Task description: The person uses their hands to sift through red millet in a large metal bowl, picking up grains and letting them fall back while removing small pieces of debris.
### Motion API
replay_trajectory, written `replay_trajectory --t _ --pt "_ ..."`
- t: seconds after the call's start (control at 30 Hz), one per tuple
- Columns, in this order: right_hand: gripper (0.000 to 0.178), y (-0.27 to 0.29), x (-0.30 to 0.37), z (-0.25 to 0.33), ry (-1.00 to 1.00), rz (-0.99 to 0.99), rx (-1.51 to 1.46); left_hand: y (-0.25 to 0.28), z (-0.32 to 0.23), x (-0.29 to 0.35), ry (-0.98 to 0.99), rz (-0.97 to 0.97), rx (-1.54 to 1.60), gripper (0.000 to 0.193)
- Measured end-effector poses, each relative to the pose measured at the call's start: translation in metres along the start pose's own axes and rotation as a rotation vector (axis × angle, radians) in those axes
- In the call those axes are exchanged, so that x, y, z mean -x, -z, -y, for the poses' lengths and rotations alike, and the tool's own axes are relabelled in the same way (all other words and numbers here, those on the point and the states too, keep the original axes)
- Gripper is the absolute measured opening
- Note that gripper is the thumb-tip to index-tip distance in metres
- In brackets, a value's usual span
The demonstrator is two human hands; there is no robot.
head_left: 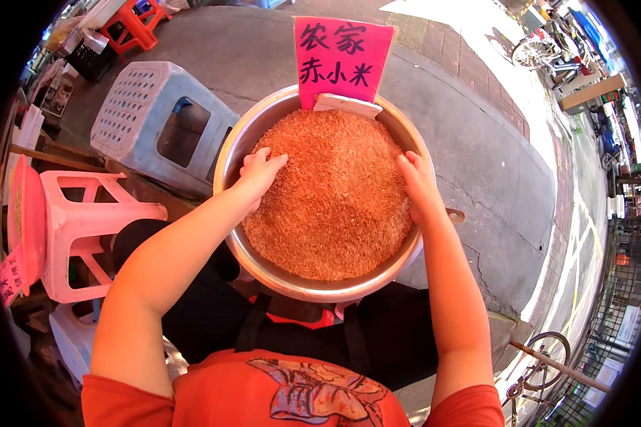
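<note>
A wide metal basin (313,288), full of reddish-brown grain (327,192), stands in front of me. The grain is heaped toward the middle. My left hand (262,174) reaches over the left rim and touches the grain, its fingers loosely bent and the thumb apart. At the basin's right side, my right hand (419,183) rests against the grain just inside the rim; thumb and forefinger show, slightly apart, and its other fingers are mostly hidden. No object shows in either hand. A bright pink handwritten sign (343,60) stands at the far edge, set in a pale block (347,105).
Left of the basin are a blue-grey plastic stool (132,107) and a pink stool (92,203). Beside them is a pink basin (25,213). A red stool (132,28) stands farther back. Bicycles (541,53) are parked along the street at right.
</note>
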State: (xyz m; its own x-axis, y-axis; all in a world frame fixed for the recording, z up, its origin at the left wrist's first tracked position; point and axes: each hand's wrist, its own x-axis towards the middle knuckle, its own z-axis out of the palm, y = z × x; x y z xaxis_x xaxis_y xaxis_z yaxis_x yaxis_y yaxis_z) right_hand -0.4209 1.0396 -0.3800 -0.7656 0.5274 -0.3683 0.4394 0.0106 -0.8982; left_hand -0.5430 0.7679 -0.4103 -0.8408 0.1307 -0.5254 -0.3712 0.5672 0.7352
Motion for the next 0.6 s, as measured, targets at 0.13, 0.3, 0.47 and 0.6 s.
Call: replay_trajectory --t 0.13,0.3,0.47,0.6 --pt "0.060 -0.054 0.008 -0.013 -0.014 -0.099 0.400 -0.006 -0.003 -0.001 0.109 0.069 0.172 0.065" --pt "0.057 -0.053 0.017 0.019 -0.203 0.276 -0.516 -0.009 -0.046 0.030 0.005 0.436 0.502 0.046" --pt "0.064 -0.035 0.060 0.080 -0.129 0.381 -0.318 0.009 -0.068 0.049 0.020 0.693 0.642 0.045" --pt "0.076 -0.010 0.084 0.078 -0.051 0.246 -0.341 0.019 -0.059 0.064 -0.051 0.505 0.484 0.068"
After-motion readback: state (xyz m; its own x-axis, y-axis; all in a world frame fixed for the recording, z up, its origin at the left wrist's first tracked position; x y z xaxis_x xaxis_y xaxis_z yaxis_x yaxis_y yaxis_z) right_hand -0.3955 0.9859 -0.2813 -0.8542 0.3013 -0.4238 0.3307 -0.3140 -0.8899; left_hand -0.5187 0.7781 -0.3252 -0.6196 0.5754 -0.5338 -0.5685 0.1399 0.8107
